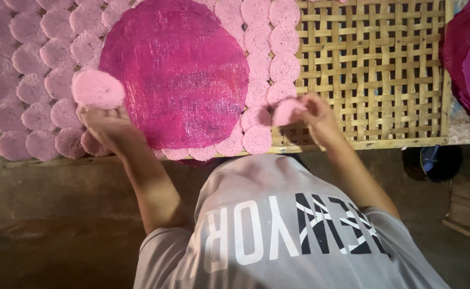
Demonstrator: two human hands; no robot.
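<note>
Pink discs (28, 88), small, round and spongy, lie in overlapping rows across the left of a woven bamboo rack (374, 69), edges lapped so they pack tightly. At nine o'clock in the view, my left hand (106, 126) rests palm-down on the rack, its fingers lifting one pale pink disc (98, 88) by its lower edge. At twelve o'clock a large magenta sheet (176, 72), glossy and ridged, covers the middle rows. A column of discs runs down its right edge. At three o'clock my right hand (312, 112) pinches another small pink disc (286, 111) between fingertips, just above the rack's near rim, beside the last laid row. Beyond it the lattice is bare. Darker magenta sheets (468, 64) are stacked at far right. My grey shirt (277, 230) fills six o'clock.
</note>
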